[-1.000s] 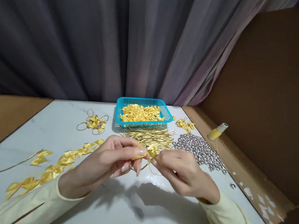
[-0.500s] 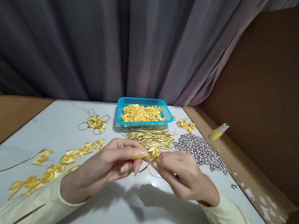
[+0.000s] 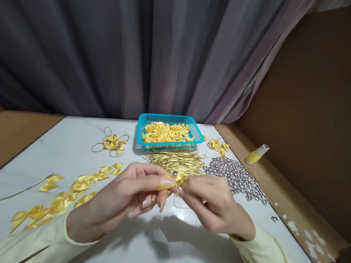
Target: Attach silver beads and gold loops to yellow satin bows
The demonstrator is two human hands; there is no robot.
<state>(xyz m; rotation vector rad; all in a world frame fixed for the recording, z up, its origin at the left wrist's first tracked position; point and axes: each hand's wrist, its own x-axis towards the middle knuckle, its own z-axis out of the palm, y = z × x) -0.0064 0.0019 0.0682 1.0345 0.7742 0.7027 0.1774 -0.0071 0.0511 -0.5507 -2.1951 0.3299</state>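
Your left hand (image 3: 117, 200) pinches the left wing of the yellow ribbon bow (image 3: 181, 178) between thumb and index finger; the remaining fingers curl beneath. The fingers of your right hand (image 3: 218, 203) are pressed together at the bow's right side; you cannot tell whether they grip ribbon or thread. The bow is located between both hands, raised above the desk (image 3: 80, 133). A silver bead (image 3: 174, 174) sits at its upper middle. A thin thread (image 3: 181, 207) hangs in a loop below your right fingertips.

Beyond your hands lies a pile of gold wire pieces (image 3: 175, 161), in front of the blue basket (image 3: 168, 147) containing yellow bows. Silver beads (image 3: 233, 175) are heaped to your right, near the thread spool (image 3: 257, 155). Further bows (image 3: 61, 201) lie on your left.
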